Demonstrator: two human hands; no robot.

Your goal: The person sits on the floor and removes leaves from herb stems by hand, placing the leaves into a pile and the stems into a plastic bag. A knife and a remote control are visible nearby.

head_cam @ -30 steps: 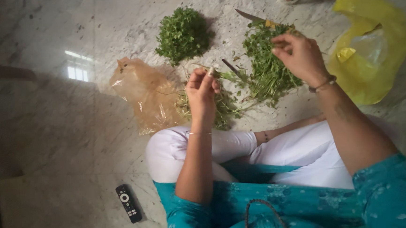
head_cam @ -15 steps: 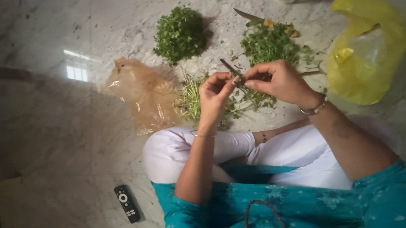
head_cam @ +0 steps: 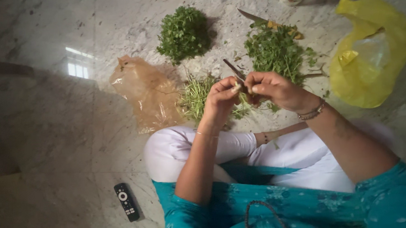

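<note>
Head view: a thin green herb sprig with a pale stem end (head_cam: 240, 86) is pinched between both hands, above the crossed legs of a person seated on a polished grey marble floor (head_cam: 57, 113). The left hand (head_cam: 221, 99) is closed at the fingertips on the pale stem end, thumb against forefinger. The right hand (head_cam: 272, 87) is likewise closed in a pinch on the sprig just beside it, so that the two sets of fingertips nearly touch.

The sprig is judged to be very light, soft and limp, with a slightly stiffer stalk and tender leaves that would bruise or tear under pressure. It is best taken by the stalk, close to the point where it is to be parted, with fingertips only.

Directly behind the hands a loose heap of pale green stalks (head_cam: 197, 98) is seen, touching a crumpled translucent brown plastic bag (head_cam: 148, 96). Farther off lie a rounded mound of dark green leaves (head_cam: 184, 33) and a flatter pile of leafy green sprigs (head_cam: 274, 51), well apart from each other. A crumpled yellow plastic bag (head_cam: 371, 56) lies to the right, and a small black remote control (head_cam: 126, 202) near the left knee.
</note>
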